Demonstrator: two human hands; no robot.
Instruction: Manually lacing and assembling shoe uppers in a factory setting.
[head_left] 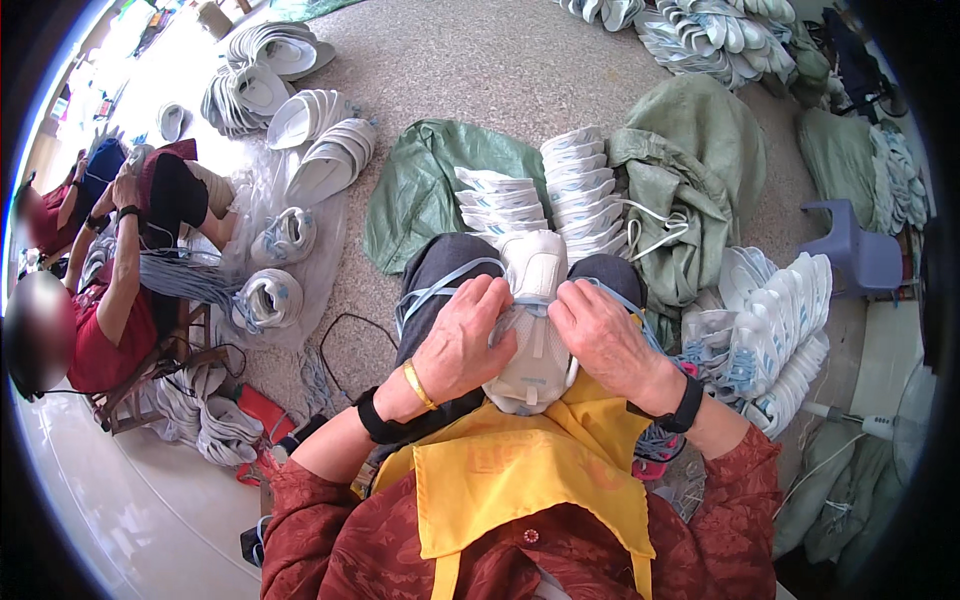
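Note:
A white shoe point(531, 355) rests in my lap, its toe pointing away from me. A light blue shoelace point(446, 284) crosses it near the toe, and its loose lengths hang out to both sides over my knees. From the left, my left hand point(464, 338) pinches the lace at the shoe's edge, thumb bent over the tongue. My right hand point(612, 332) is closed on the lace at the opposite edge, fingertips against the shoe. The fingers partly hide the lace and the eyelets.
Stacked white shoe uppers point(582, 190) stand beyond my knees by green sacks point(437, 180). More laced shoes point(765, 335) are piled at right near a purple stool point(855, 248). At left, a co-worker point(110, 300) sits beside shoes point(270, 298) and bundled laces point(188, 275).

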